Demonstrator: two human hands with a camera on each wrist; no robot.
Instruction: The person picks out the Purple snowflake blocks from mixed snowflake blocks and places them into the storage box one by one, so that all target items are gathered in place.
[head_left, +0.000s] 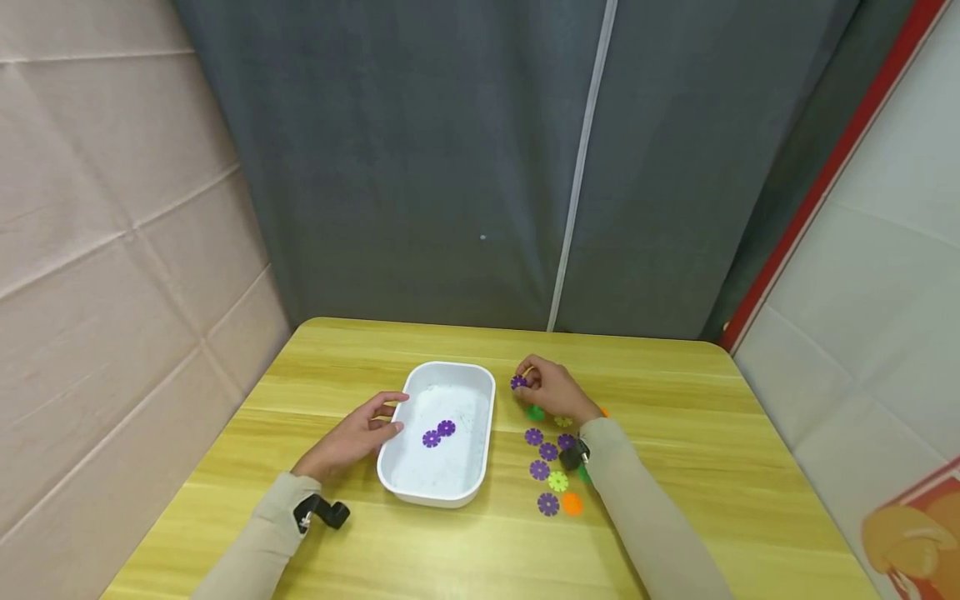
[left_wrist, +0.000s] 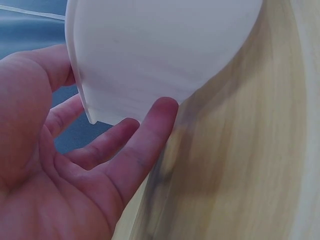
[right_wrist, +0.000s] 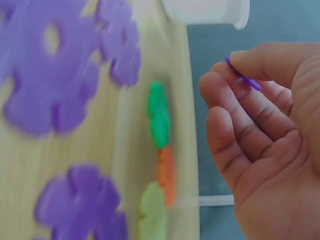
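purple plastic disc [head_left: 518, 382] sits pinched between thumb and fingertips of the right hand [head_left: 551, 390], lifted just off the table [head_left: 675, 433] beside the far right corner of the white tray [head_left: 480, 433]. the left hand [head_left: 352, 437] rests with relaxed fingers against the tray's left wall, steadying it without clasping. two purple discs [head_left: 438, 433] lie inside the tray; more purple, green and orange pieces [head_left: 551, 467] lie under the right forearm. the pinch looks thin and edge-on, so the disc could slip, and the sleeve may sweep loose pieces aside.
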